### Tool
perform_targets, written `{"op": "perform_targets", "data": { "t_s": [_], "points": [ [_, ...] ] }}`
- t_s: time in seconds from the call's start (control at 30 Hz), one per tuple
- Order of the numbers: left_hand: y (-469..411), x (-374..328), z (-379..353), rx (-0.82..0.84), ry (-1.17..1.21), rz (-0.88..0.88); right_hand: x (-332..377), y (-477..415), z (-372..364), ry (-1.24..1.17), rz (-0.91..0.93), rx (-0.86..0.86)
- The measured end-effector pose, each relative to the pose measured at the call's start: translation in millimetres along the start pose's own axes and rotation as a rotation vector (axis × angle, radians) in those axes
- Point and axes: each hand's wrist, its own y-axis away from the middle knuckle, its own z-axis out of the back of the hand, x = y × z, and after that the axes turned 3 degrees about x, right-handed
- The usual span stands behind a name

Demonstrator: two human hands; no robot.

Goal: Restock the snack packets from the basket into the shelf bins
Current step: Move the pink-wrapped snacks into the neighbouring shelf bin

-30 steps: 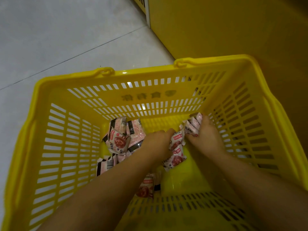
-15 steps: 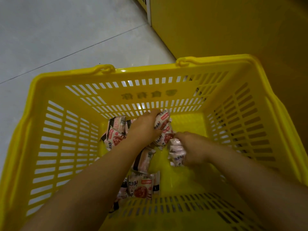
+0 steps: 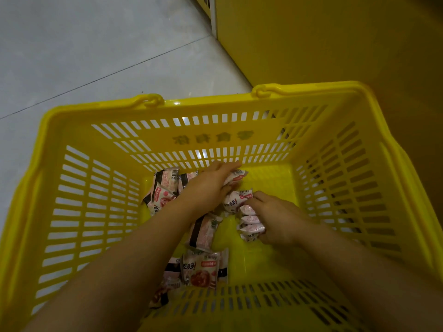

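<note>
On a grey tiled floor [image 3: 96, 56] stands a yellow basket [image 3: 72, 212], with loose pink snack packets [image 3: 165, 188] lying on its bottom toward the left wall and nearer the camera. A person's left hand [image 3: 211, 185], reaching in close to the far wall, curls its fingers over one packet [image 3: 236, 177]. Just beside it, the right hand [image 3: 275, 216] grips a small stack of packets [image 3: 250, 226] edge-on. A yellow shelf unit [image 3: 335, 44] rises behind the basket at right.

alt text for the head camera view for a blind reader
Two bare hands reach into a yellow slotted basket: the right hand grips a stack of pink snack packets, the left hand grasps another packet. More packets lie loose on the basket floor.
</note>
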Motion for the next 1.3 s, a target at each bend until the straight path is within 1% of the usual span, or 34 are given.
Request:
{"op": "perform_targets", "data": {
  "t_s": [0.03, 0.1, 0.2, 0.27, 0.37, 0.4, 0.5, 0.63, 0.67, 0.7, 0.77, 0.83, 0.9, 1.0, 1.03, 1.1, 1.17, 1.3],
  "points": [
    [1.5, 3.0, -0.9, 0.039, -0.041, -0.019, -0.4, -0.4, -0.7, 0.000, -0.001, -0.020],
    [5.3, 6.1, -4.3, 0.104, -0.016, -0.054, -1.5, -0.8, -1.9, -0.004, -0.004, -0.063],
    [8.3, 7.4, -8.9, 0.089, 0.119, -0.075, -2.8, -1.2, -2.9, -0.010, 0.020, -0.097],
    [10.3, 7.9, -11.1, 0.081, 0.182, -0.067, -3.7, -1.4, -3.7, -0.003, 0.035, -0.097],
    [11.9, 11.6, -10.7, 0.152, 0.222, 0.003, -4.0, -0.8, -4.4, -0.023, 0.018, -0.090],
    [10.4, 12.9, -7.5, 0.181, 0.178, 0.030, -4.0, -0.8, -4.0, -0.034, 0.012, -0.092],
    [2.4, 12.3, 6.5, 0.228, -0.059, 0.081, -3.1, -1.1, -1.2, -0.057, 0.000, -0.085],
    [4.5, 7.1, 4.6, 0.341, -0.101, 0.080, -0.8, -1.9, 1.6, -0.049, -0.002, -0.092],
    [7.0, 6.4, 0.7, 0.346, -0.158, 0.062, 0.2, -2.0, 2.1, -0.045, -0.005, -0.087],
    [9.1, 7.1, -4.0, 0.321, -0.228, 0.040, 0.7, -1.7, 2.4, -0.042, -0.009, -0.076],
    [10.8, 9.7, -12.2, 0.213, -0.334, 0.008, -1.3, 0.7, 3.2, -0.052, -0.028, -0.048],
    [10.5, 11.1, -18.2, 0.113, -0.342, -0.007, -6.1, 5.1, 8.1, -0.093, -0.086, -0.053],
    [10.7, 10.7, -22.7, 0.079, -0.284, 0.009, -11.2, 7.7, 15.5, -0.128, -0.198, -0.127],
    [12.0, 10.4, -24.2, 0.005, -0.229, 0.015, -15.3, 2.9, 23.9, -0.134, -0.366, -0.329],
    [12.9, 9.9, -24.1, -0.032, -0.248, 0.011, -15.6, -0.4, 25.3, -0.124, -0.397, -0.368],
    [15.5, 8.1, -25.9, -0.091, -0.336, -0.001, -16.3, -7.1, 23.3, -0.103, -0.423, -0.377],
    [16.8, 5.8, -30.7, -0.118, -0.427, -0.002, -16.5, -10.2, 16.4, -0.094, -0.426, -0.370],
    [9.1, 1.6, -40.1, -0.069, -0.455, 0.067, -14.3, -8.5, 0.9, -0.019, -0.410, -0.414]
  ]
}}
